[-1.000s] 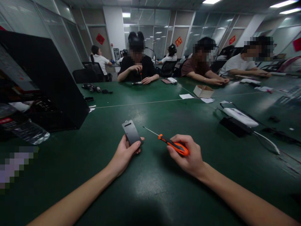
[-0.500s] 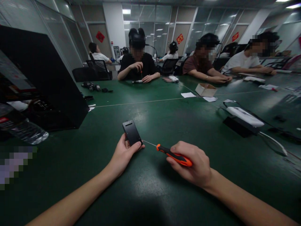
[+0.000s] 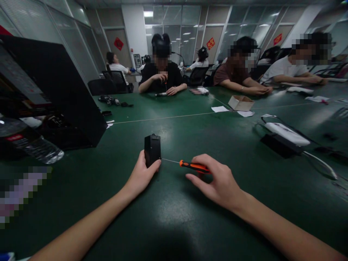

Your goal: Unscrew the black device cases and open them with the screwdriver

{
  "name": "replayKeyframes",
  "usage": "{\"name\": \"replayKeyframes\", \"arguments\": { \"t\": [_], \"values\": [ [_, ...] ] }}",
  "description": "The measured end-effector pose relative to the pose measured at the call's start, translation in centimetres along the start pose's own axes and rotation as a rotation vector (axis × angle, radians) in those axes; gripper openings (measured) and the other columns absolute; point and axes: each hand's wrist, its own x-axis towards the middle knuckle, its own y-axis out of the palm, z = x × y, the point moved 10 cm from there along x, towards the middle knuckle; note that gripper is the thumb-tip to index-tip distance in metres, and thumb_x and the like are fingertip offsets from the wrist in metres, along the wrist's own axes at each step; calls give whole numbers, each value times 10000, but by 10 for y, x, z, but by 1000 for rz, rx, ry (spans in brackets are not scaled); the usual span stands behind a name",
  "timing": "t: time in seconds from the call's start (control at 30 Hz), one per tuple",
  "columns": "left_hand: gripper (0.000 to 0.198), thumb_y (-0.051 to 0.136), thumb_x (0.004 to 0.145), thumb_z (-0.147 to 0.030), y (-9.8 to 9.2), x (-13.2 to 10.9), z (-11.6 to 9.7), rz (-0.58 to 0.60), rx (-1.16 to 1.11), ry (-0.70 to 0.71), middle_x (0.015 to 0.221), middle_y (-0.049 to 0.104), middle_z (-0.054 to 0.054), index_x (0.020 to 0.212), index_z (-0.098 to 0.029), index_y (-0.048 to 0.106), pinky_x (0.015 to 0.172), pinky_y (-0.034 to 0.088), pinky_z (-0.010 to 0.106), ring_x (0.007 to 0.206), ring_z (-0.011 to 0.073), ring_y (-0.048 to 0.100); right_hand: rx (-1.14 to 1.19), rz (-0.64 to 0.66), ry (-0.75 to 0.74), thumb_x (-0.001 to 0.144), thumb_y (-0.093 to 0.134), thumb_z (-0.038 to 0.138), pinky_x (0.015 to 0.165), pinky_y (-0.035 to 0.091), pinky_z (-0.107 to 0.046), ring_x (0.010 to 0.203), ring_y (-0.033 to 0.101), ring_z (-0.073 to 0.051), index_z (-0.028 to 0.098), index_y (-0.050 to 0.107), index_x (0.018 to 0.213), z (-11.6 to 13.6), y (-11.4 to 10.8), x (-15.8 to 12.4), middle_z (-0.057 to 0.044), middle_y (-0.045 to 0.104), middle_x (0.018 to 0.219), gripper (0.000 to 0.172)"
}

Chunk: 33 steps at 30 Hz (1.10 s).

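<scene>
A small black rectangular case [image 3: 152,149] stands nearly upright in my left hand [image 3: 141,173], which grips its lower part with the thumb along the near right side. My right hand [image 3: 217,179] has its fingers around the handle of an orange and black screwdriver [image 3: 191,166], while the thumb sits a little away from it. The thin shaft points left, and its tip meets the case's right edge just above my left thumb. Whether the tip sits in a screw is too small to tell.
On the left stand a large black panel-sided unit [image 3: 78,105] and a plastic bottle [image 3: 35,141]. To the right lie a white device [image 3: 286,133] and cables. Beyond are an open cardboard box [image 3: 241,103], paper [image 3: 219,109] and several seated people across the green table [image 3: 174,217].
My left hand has turned the case from a leaning, broad-face view to nearly upright, showing its narrow side. My right thumb has come off the handle, and the screwdriver lies more level.
</scene>
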Motion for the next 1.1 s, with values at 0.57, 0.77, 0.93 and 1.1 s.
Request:
{"name": "replayKeyframes", "arguments": {
  "t": [0.57,0.77,0.93,1.1],
  "values": [
    [470,663,890,-385,7,-4,-5,70,71,76,1181,644,85,1282,-192,490,978,492,412,1116,274,620,0,-92,-80,895,596,106,811,617,-338,1005,681,-197,228,611,1123,13,-14,-1,-129,601,1266,259],
    [462,657,902,-409,7,-4,-1,65,113,81,1175,632,82,1276,-199,487,983,485,413,1118,276,611,1,-25,-144,900,550,83,816,623,-311,1006,702,-189,255,609,1210,18,-10,-3,-81,680,1155,358],
    [448,649,894,-388,8,-4,-5,69,67,80,1193,635,86,1260,-192,481,995,486,403,1142,273,609,-45,-41,-133,870,616,111,808,640,-356,1048,686,-228,260,574,1276,17,-11,-2,-111,635,1237,434],
    [462,655,894,-392,9,-5,-7,75,64,74,1199,641,87,1273,-192,483,997,482,401,1139,271,613,18,-69,-138,914,547,58,842,630,-322,1022,680,-183,249,542,1261,17,-13,-3,-113,596,1241,396]
  ]
}}
